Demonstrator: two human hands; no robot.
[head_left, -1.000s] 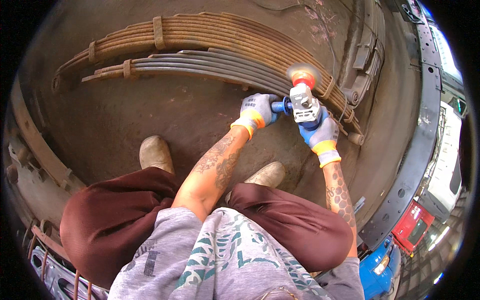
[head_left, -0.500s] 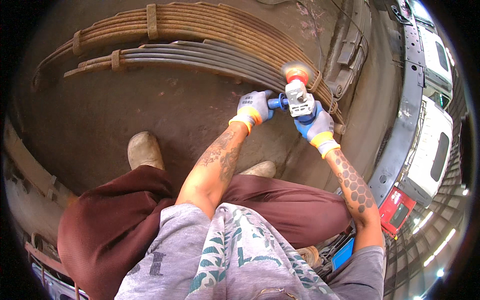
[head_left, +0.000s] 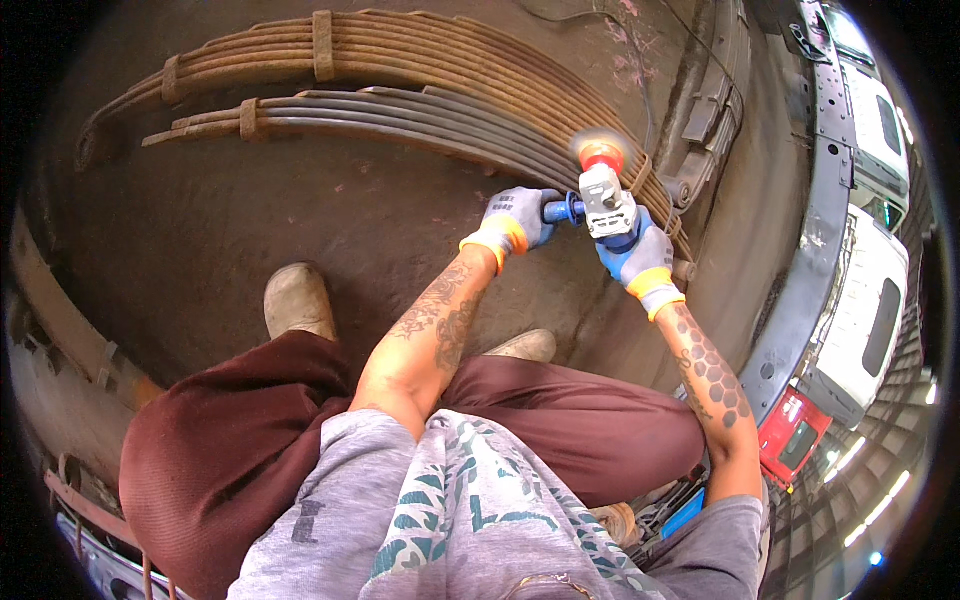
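Right grip: the right hand (head_left: 640,262), in a blue glove with an orange cuff, was clenched around the body of the angle grinder (head_left: 607,200), fingers wrapped under the grey housing.
Left grip: the left hand (head_left: 515,220), gloved the same way, was closed tight on the blue side handle (head_left: 560,211), which stuck out from the grinder toward 9 o'clock.
Grinder: it sat between the two hands, nose toward 12 o'clock, at about 1 o'clock from the person's knees.
Disc: the red-orange disc (head_left: 600,153) was blurred and lay against the end of the rusty leaf spring pack (head_left: 400,55); whether it was cutting in or only touching could not be told.
Grey pack: a second, darker leaf spring pack (head_left: 400,110) lay just beside the rusty one, on its 6 o'clock side, and ended close to the left hand.
Floor: both packs lay on a dirty concrete floor (head_left: 300,200), with the person's boot (head_left: 298,300) at 7 o'clock from the hands.
Progress: judged from this view, the work looked underway at one spot only; the rest of the rusty leaves showed no fresh bright metal, so most seemed left.
Surroundings: white trucks (head_left: 870,300) stood well apart at 3 o'clock.
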